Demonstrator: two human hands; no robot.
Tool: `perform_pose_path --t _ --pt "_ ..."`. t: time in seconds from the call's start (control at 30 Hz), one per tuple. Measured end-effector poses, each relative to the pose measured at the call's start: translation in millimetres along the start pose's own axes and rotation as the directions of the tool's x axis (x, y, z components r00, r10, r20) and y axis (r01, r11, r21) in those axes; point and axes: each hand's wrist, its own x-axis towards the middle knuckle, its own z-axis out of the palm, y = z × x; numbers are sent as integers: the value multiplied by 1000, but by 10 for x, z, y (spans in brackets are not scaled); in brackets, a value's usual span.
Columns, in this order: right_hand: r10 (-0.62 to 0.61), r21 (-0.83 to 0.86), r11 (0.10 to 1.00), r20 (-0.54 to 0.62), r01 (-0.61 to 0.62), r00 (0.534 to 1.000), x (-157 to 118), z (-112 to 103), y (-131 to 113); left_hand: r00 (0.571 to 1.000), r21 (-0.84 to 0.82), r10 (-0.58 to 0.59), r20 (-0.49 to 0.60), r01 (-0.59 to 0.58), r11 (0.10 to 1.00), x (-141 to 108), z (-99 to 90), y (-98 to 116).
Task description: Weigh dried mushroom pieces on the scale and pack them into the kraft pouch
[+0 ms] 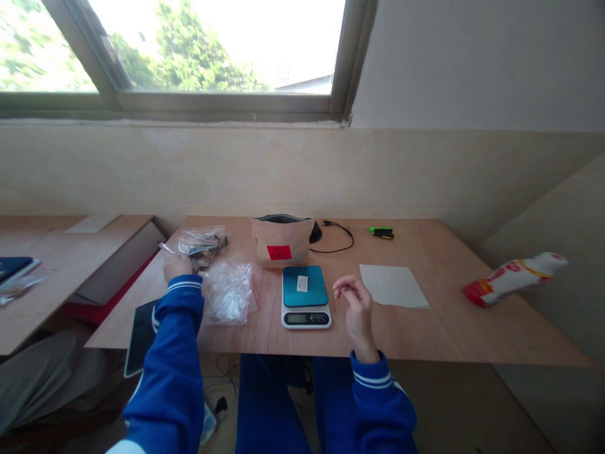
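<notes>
Your desk fills the lower half of the frame. On it, a brown pouch stands near the middle with its top open, maybe so you can reach in. A clear plastic bag lies flat left of the middle. The scale sits mid-frame, screen toward you, likely for easy reading. At left, your left hand is by the bag of small parts; I cannot tell what its fingers do. Right of the scale, your right hand has curled fingers; whether they pinch anything is unclear. The pouch's inside is hidden.
</notes>
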Motion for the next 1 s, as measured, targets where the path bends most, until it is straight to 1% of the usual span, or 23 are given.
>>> perform_pose_path --t 0.07,0.1,0.13,0.2,0.23,0.27,0.3,0.33,0.4,0.43,0.47,0.5,0.53,0.6,0.7,0.8,0.87,1.0 --pt "25 5 1000 57 -25 998 -33 57 -5 997 -30 -27 -75 25 999 -85 -143 118" --pt "33 -3 999 99 -33 995 -54 98 -21 995 -36 -33 -99 30 999 -180 -216 199" --pt "35 -19 999 147 -32 988 -77 150 -47 994 -59 -14 -106 8 998 -314 -286 295" --pt "2 -69 998 237 15 971 -135 281 -130 995 -130 43 -94 -55 990 -691 -405 518" --pt "-31 -100 993 267 60 963 -169 356 -184 995 -269 94 -15 -95 958 -922 -449 636" --pt "-70 -132 985 286 112 956 -205 433 -239 987 -381 144 78 -104 919 -1166 -479 750" --pt "-108 -164 973 302 163 947 -243 507 -292 963 -456 192 189 -87 886 -1412 -495 855" --pt "-136 -192 960 320 205 938 -280 572 -337 931 -519 230 284 -52 853 -1648 -498 947" --pt "-149 -223 945 361 241 920 -349 661 -389 864 -599 286 414 22 801 -2045 -472 1079" --pt "-129 -224 947 384 228 914 -378 680 -394 828 -616 318 461 41 787 -2195 -449 1120" --pt "-91 -219 957 404 193 910 -402 682 -386 808 -628 337 483 52 776 -2309 -425 1147" --pt "-39 -210 968 419 138 907 -423 670 -369 795 -632 348 496 56 773 -2390 -402 1163" --pt "20 -196 978 430 72 902 -440 646 -346 792 -631 351 500 56 773 -2442 -382 1171" --pt "124 -146 987 443 -65 888 -469 585 -298 797 -622 339 500 58 781 -2486 -355 1171" --pt "201 -47 978 454 -202 868 -509 514 -245 798 -613 309 517 93 784 -2489 -339 1152" --pt "229 -19 969 459 -248 859 -546 500 -231 802 -588 268 533 123 800 -2487 -347 1126" --pt "230 -29 969 473 -246 850 -557 510 -252 804 -565 257 536 115 817 -2485 -371 1115" --pt "200 -37 976 539 -214 818 -540 525 -355 813 -536 262 520 71 841 -2471 -462 1133"
